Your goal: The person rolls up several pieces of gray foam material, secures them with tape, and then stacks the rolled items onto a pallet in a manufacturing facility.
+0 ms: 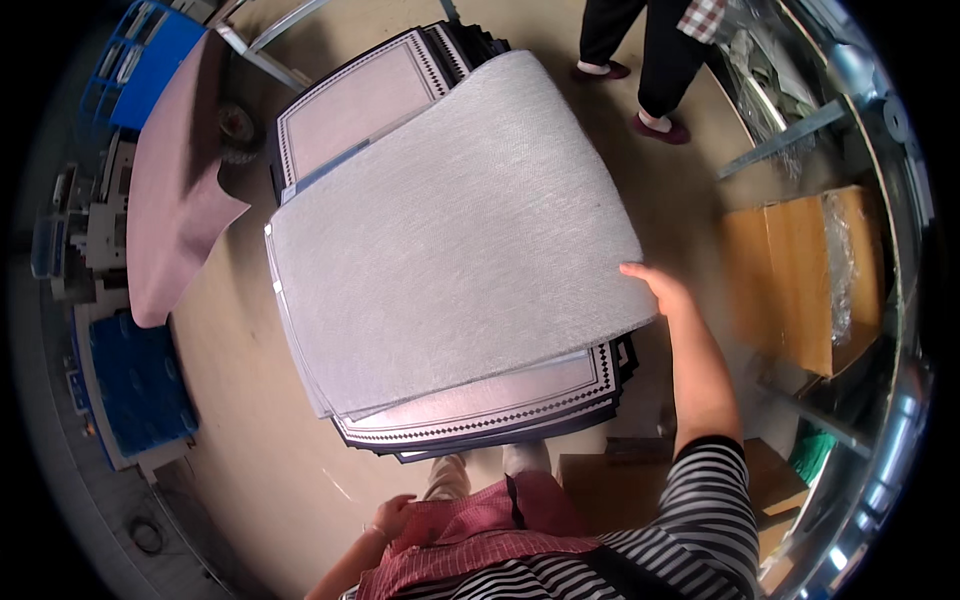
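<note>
The right hand (662,290) pinches the right edge of a large pale grey woven mat (450,230), underside up, lifted off the stack of bordered grey mats with black dotted trim (500,410); the left hand (392,515) hangs by the red checked apron (480,530), loosely curled, holding nothing; gripped at a single edge, the floppy sheet could sag, slip free, or drag the mats beneath askew.

Right hand (662,290) grips the right edge of a grey mat (450,230), which lies bowed, underside up, over a stack of bordered mats (500,405). Left hand (392,515) hangs by the red apron (480,535), touching nothing. Another person's legs (640,60) stand beyond the stack; cardboard box (790,270) sits to the right.
</note>
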The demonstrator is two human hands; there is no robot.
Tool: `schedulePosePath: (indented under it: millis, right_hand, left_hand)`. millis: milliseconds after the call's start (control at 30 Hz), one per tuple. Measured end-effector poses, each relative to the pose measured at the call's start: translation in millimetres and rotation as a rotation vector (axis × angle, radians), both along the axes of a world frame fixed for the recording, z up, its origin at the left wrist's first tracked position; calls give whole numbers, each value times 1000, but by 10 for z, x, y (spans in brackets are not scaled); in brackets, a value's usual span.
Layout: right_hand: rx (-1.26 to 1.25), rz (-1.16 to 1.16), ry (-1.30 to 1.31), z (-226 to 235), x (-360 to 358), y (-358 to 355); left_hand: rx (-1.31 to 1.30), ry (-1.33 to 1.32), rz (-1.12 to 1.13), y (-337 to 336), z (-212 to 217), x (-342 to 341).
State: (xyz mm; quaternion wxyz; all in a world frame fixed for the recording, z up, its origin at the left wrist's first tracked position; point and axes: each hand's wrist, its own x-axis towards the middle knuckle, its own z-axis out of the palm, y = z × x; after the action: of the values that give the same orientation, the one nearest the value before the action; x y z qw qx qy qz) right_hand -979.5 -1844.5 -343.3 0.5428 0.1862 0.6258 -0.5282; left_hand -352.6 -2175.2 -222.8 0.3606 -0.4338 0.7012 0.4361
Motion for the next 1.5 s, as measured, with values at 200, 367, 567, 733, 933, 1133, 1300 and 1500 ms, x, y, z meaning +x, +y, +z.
schedulePosePath:
  millis: [200,367,567,733,933,1133,1300,1500]
  right_hand:
    - [-80,-117,9,1222,1016,-296]
    - [-36,-334,27,2834,2548,-769]
    - [16,-414,221,4182,4330,-762]
    - [-64,-354,283,4518,5703,-627]
    - [80,-278,696,5209,6805,-850]
    - [65,-741,676,6481,7992,-281]
    - [-63,-831,818,7033,9370,500]
    - [-56,-1258,827,7196,11778,1677]
  left_hand:
    - [365,36,711,129,-650,-433]
    - [745,289,1656,9,-532,-645]
    - [753,1000,1740,-812,-276,321]
    - [882,900,1377,-1929,162,843]
    - [637,653,1423,-1673,214,1381]
    - [539,792,1256,-1331,1836,1906]
    - [773,1120,885,-1147,2721,2528]
    - [798,1258,710,915,4638,3510]
